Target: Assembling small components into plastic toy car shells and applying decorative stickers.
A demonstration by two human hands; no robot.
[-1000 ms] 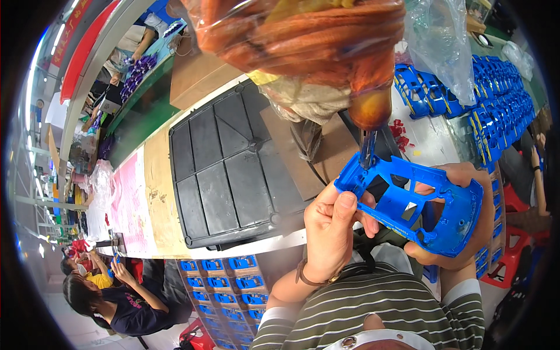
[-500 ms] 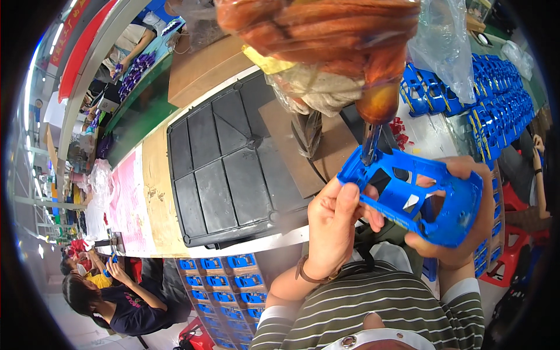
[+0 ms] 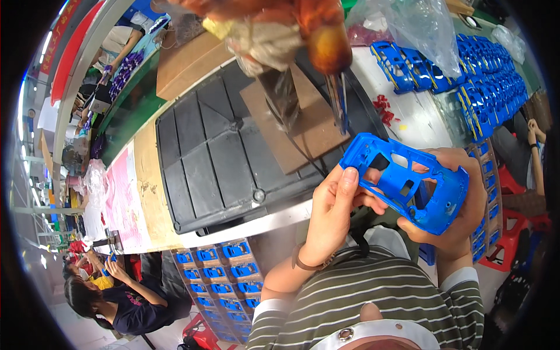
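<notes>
A blue plastic toy car body shell [image 3: 392,179] with window openings is held in front of me, tilted, between both hands. My left hand [image 3: 335,201] pinches its left end, thumb on top and fingers below. My right hand [image 3: 469,195] wraps round the other end, with the thumb at the lower edge. Just beyond the shell's left end, a thin metal rod [image 3: 338,105] points down from an amber-coloured holder [image 3: 329,49], apart from the shell. Above hangs a bundle [image 3: 268,26] in orange and pale wrapping; its inside is hidden.
A black ribbed plastic lid [image 3: 204,157] lies on the table, with a brown board [image 3: 309,143] on it. Rows of blue car shells [image 3: 490,87] and small red pieces [image 3: 382,111] are at the right. Stacked trays [image 3: 219,271] hold more shells below. Co-workers sit at the left.
The shell has come away from the metal rod, which touched or overlapped its left end before. My hands have moved slightly with it. The rod and wrapped bundle now appear further left and higher.
</notes>
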